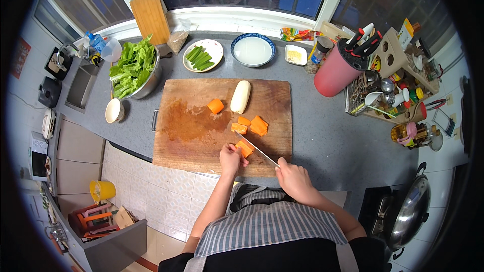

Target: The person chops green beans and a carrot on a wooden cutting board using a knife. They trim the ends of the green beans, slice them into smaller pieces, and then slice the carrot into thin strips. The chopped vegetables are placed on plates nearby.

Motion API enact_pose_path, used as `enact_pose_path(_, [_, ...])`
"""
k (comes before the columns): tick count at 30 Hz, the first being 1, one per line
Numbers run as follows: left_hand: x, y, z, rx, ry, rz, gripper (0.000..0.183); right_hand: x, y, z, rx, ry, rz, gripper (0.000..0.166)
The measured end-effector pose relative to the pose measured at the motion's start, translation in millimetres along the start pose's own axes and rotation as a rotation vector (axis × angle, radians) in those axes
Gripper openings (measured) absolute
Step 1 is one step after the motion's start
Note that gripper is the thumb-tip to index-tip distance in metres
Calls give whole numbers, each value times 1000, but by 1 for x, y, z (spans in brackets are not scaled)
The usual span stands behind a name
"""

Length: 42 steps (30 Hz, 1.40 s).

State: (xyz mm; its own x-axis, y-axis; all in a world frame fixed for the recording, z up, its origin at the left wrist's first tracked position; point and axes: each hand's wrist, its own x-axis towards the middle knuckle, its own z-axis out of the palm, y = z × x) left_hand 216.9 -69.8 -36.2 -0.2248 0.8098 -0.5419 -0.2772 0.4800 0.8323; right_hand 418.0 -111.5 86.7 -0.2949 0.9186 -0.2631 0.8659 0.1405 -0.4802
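A kitchen knife [259, 150] slants across the wooden cutting board [181, 151], its handle in the grip of my right hand [297, 179]. The blade runs along the right side of some stacked carrot slices [245, 147]. Bent fingers of my left hand [231, 160] hold that stack from its lower left. Near the knife's tip lies a carrot chunk [239, 128], with more carrot slices [259, 125] to its right. Farther back are a rounded carrot piece [216, 106] and a peeled, pale, cylindrical vegetable [240, 97]. A wet patch darkens the board's left half.
Behind the board stand a plate of green vegetable pieces [199, 59], a blue-rimmed bowl [253, 50] and a small dish [295, 54]. At left are a metal bowl of leafy greens [136, 68] and a small cup [114, 110]. A red knife block [334, 73] stands at right, a lidded wok [410, 211] beyond.
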Motion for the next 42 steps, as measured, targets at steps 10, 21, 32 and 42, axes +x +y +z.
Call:
enact_pose_path(10, [-2, 2, 1, -3, -2, -6, 19, 11, -13, -4, -51, -87, 53, 15])
enact_pose_path(21, [-2, 0, 3, -62, 10, -13, 18, 24, -10, 35, -40, -104, 100, 17])
enact_pose_path(32, [0, 1, 1, -105, 9, -9, 17, 20, -17, 5, -33, -74, 58, 19])
enact_pose_path(42, [0, -3, -1, -83, -17, 1, 17, 23, -16, 14, -45, -132, 88, 19])
